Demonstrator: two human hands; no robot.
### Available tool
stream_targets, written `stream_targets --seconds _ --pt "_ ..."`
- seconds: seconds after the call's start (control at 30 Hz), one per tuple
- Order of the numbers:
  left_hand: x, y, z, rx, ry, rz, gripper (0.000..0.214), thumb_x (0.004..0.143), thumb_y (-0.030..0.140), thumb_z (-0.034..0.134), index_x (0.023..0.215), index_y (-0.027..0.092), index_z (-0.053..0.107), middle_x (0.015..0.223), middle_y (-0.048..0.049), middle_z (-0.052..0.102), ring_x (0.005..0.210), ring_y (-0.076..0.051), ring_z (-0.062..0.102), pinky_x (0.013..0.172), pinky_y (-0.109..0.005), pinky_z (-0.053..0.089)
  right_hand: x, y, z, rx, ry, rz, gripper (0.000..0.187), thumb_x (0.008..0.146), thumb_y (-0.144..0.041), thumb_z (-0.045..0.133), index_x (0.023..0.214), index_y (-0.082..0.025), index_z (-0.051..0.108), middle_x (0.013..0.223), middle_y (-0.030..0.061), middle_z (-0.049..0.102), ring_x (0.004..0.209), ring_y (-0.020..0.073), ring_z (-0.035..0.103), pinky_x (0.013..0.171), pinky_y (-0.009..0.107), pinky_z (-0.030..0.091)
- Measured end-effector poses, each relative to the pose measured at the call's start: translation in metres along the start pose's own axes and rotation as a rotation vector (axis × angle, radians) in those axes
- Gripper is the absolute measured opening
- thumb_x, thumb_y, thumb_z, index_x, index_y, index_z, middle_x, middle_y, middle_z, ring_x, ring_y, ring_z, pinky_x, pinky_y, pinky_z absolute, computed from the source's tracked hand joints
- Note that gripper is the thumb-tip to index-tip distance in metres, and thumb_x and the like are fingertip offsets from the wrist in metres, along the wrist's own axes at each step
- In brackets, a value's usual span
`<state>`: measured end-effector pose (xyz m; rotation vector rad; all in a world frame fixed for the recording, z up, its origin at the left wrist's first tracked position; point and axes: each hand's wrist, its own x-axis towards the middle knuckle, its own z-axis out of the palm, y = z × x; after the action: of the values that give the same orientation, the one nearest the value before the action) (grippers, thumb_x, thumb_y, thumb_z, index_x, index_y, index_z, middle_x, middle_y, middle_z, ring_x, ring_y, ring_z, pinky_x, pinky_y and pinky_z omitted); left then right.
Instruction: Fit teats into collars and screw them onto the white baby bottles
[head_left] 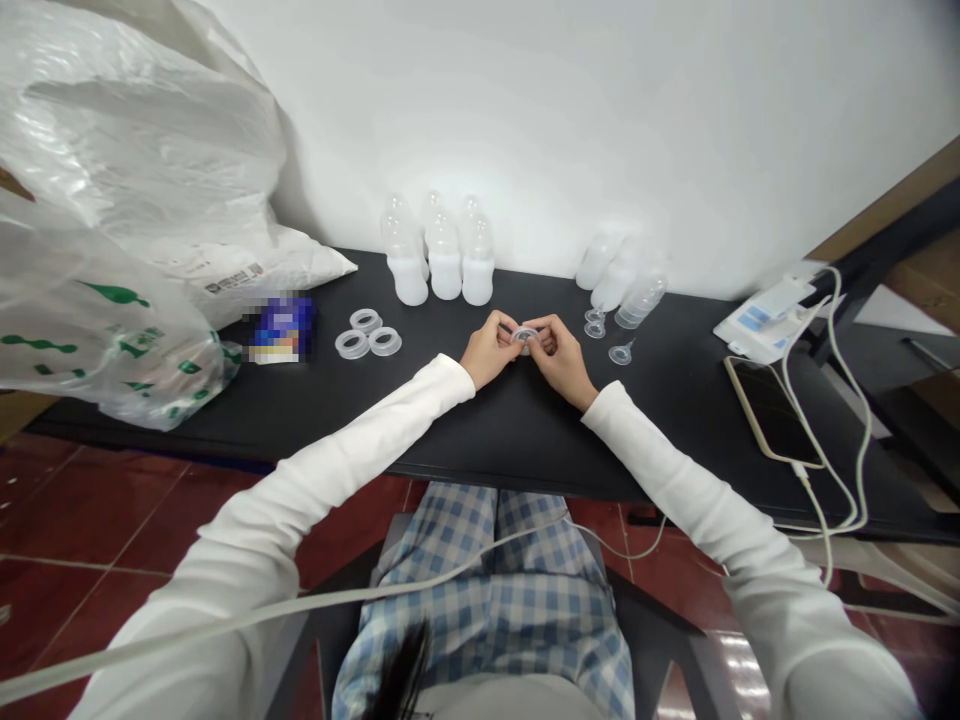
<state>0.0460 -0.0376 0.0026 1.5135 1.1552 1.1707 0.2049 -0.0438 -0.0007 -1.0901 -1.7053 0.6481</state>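
Observation:
Over the middle of the black table, my left hand (491,350) and my right hand (561,362) meet with fingers closed on a translucent bottle collar ring (524,332). The thumbs and fingertips of both hands pinch its rim. Fingers hide part of the ring, so I cannot tell whether a nipple sits inside it. Just right of my right hand lies a clear silicone nipple (621,353), with more nipples (595,325) behind it. To the left, three loose collar rings (366,342) lie in a small cluster.
Several white baby bottles with clear covers (444,265) stand near the wall. Translucent bottle covers (634,285) stand back right. A phone (772,410) with a white cable and a white packet (769,318) are at right. Plastic bags (150,150) and a blurred blue box (281,328) occupy the left.

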Motion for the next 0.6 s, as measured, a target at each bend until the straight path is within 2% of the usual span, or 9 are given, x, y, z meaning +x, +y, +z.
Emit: stream_targets --seconds 0.3,0.43,0.6 --pt "0.0044 -0.0011 -0.0055 -0.117 -0.016 0.026 0.024 0.08 0.026 0.078 0.094 0.018 0.059 0.072 0.003 0.068 0.062 -0.009 0.066 0.067 -0.023 0.054 0.0022 0.0023 -0.0005 0.091 0.02 0.07 0.046 0.088 -0.064 0.06 0.109 -0.023 0.066 0.077 -0.0011 0.063 0.066 0.012 0.059 0.067 0.029 0.051" --pt "0.0036 0.0003 -0.0055 -0.12 -0.049 0.051 0.022 0.081 0.029 0.076 0.091 0.018 0.059 0.066 0.0041 0.065 0.058 -0.009 0.064 0.062 -0.022 0.052 0.0015 -0.0004 -0.0014 0.072 0.03 0.022 0.043 0.088 -0.061 0.062 0.103 -0.022 0.067 0.071 -0.0024 0.058 0.063 0.0107 0.053 0.062 0.027 0.047" --pt "0.0021 0.0014 -0.004 -0.068 -0.037 0.095 0.019 0.082 0.023 0.073 0.083 0.019 0.054 0.059 0.0078 0.056 0.053 -0.007 0.054 0.057 -0.02 0.043 0.001 0.0019 0.0007 0.122 0.016 0.011 0.041 0.087 -0.061 0.064 0.099 -0.022 0.065 0.066 -0.0051 0.049 0.057 0.0093 0.044 0.055 0.025 0.038"
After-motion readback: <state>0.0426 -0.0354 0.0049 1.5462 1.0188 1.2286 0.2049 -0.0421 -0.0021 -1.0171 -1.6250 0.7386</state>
